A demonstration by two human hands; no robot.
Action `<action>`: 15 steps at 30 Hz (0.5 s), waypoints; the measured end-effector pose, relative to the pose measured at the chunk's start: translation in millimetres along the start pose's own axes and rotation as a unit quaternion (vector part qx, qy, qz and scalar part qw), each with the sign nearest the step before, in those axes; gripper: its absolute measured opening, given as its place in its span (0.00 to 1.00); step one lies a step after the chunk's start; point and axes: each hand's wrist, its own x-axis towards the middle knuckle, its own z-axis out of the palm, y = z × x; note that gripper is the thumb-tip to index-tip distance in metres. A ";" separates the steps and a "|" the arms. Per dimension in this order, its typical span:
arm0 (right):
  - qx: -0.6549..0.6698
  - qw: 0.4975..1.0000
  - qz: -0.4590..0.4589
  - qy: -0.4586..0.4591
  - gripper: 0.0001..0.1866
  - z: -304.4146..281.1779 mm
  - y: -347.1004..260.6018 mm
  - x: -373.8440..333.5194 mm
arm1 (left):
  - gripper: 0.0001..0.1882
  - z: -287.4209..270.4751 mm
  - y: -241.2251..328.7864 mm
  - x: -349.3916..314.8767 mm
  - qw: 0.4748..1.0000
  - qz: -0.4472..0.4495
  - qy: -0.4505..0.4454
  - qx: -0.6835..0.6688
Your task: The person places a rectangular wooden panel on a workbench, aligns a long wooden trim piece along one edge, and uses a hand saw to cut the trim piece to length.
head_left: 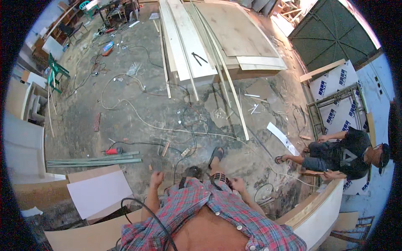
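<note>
My left hand (157,179) hangs beside my body with its fingers curled in, and I see nothing in it. On the other side, my right hand (238,184) is low near my thigh, its fingers also curled, with nothing visible in them. Closest to the left hand are a small wood offcut (150,167) and a white sheet (100,190) lying over brown board. A sandalled foot (216,157) of mine is on the concrete floor ahead. To the left lie a red power tool (114,151) and several grey-green strips (94,162).
A long pale hose (159,128) and dark cables cross the floor. Ahead stand long white boards (184,42) and a plywood stack (238,31) with thin wood strips. At right a person (351,150) sits near a white curved panel (324,213). A green chair (56,69) stands far left.
</note>
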 end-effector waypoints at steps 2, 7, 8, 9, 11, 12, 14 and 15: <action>0.094 0.986 0.135 -0.040 0.18 -12.2 19.0 29.4 | 0.21 0.6 -48.5 -18.6 0.986 -0.131 -0.097 -0.032; 0.079 0.982 0.127 -0.113 0.16 -58.1 30.0 100.1 | 0.14 25.4 -80.8 -52.2 0.991 -0.032 -0.075 0.109; 0.088 0.980 0.142 -0.107 0.16 -64.3 42.4 116.5 | 0.14 32.0 -59.9 -34.2 0.987 -0.042 -0.096 0.118; 0.096 0.981 0.153 -0.076 0.15 -65.7 54.8 134.8 | 0.14 41.8 -37.6 -25.0 0.988 -0.040 -0.098 0.116; 0.114 0.978 0.170 -0.049 0.15 -82.0 54.3 161.2 | 0.14 62.6 0.9 4.3 0.989 -0.013 -0.096 0.116; 0.093 0.987 0.111 -0.066 0.15 -98.8 49.6 178.6 | 0.13 63.5 23.8 18.8 0.989 0.022 -0.075 0.122; 0.074 0.993 0.045 -0.075 0.15 -137.0 29.3 246.3 | 0.13 78.6 76.2 53.9 0.980 0.147 0.032 0.133; 0.101 0.991 0.064 -0.058 0.16 -145.6 37.7 267.7 | 0.13 78.9 118.1 88.9 0.962 0.207 0.090 0.151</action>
